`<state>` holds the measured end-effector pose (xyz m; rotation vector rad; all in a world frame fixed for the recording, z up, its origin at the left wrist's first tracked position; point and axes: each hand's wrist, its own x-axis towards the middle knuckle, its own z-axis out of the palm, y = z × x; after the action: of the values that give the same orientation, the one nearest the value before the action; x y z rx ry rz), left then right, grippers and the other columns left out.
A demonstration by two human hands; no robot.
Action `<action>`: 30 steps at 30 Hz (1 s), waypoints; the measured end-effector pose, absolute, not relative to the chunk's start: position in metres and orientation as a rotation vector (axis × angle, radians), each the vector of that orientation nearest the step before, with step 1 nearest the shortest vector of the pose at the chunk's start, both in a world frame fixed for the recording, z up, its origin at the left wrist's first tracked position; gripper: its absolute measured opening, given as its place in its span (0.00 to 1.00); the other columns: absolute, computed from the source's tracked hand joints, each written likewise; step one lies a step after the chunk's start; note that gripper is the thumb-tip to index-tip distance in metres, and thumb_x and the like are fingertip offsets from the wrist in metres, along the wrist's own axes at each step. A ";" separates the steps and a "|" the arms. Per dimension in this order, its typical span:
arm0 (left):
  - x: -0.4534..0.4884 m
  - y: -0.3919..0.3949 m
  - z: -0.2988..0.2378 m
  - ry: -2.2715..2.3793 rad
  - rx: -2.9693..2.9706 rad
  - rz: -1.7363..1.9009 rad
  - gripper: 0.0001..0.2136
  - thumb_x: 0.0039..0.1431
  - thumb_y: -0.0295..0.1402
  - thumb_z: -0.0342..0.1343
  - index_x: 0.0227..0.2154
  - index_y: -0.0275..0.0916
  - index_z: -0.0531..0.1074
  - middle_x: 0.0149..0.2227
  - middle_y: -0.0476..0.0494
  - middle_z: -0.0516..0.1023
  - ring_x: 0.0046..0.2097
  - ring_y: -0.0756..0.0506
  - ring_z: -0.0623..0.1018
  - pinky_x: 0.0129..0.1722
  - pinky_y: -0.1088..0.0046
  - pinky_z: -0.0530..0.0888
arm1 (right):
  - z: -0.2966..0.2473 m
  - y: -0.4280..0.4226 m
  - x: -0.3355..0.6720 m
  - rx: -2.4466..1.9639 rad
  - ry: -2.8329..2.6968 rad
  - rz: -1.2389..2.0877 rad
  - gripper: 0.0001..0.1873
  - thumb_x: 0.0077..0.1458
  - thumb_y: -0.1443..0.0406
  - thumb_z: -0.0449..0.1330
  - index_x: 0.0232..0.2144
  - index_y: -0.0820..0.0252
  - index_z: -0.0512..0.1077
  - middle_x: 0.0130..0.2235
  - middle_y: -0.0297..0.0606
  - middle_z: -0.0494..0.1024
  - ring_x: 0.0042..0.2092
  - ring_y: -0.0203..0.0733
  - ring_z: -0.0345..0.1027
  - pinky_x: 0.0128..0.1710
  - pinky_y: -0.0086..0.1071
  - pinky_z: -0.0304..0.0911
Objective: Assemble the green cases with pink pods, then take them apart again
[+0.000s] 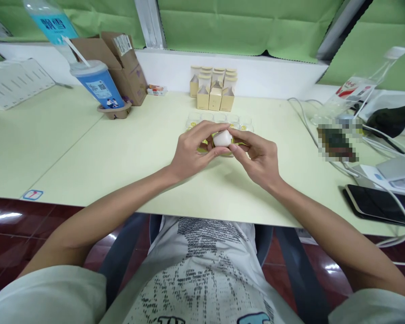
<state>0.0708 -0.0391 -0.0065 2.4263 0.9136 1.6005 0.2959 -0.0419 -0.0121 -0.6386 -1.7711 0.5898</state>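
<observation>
One rounded object [222, 138] between hands [193, 150]

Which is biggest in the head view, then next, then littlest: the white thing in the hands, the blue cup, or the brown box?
Largest to smallest:
1. Brown box, though partly hidden behind the cup
2. Blue cup
3. White thing, easily smallest

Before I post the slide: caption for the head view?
Left hand and right hand hold a white object over a table, open boxes standing behind.
</observation>
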 end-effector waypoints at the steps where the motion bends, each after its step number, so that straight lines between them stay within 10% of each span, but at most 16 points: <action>1: 0.070 -0.040 -0.005 0.908 2.446 1.594 0.24 0.72 0.59 0.63 0.60 0.49 0.82 0.53 0.40 0.87 0.48 0.43 0.86 0.36 0.67 0.86 | -0.012 -0.043 0.296 -0.646 -1.780 0.527 0.19 0.70 0.48 0.69 0.58 0.42 0.87 0.57 0.37 0.90 0.56 0.53 0.86 0.57 0.52 0.85; 30: 0.065 -0.029 -0.004 0.808 2.309 1.468 0.16 0.63 0.56 0.73 0.44 0.53 0.88 0.42 0.46 0.83 0.42 0.43 0.88 0.37 0.65 0.87 | -0.024 -0.047 0.299 -0.736 -1.867 0.179 0.22 0.79 0.49 0.57 0.59 0.45 0.87 0.57 0.38 0.90 0.59 0.55 0.86 0.62 0.52 0.82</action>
<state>0.0646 -0.0294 -0.0040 2.3087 0.8078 1.4681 0.2988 -0.0465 -0.0240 -0.7359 -1.8672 0.1786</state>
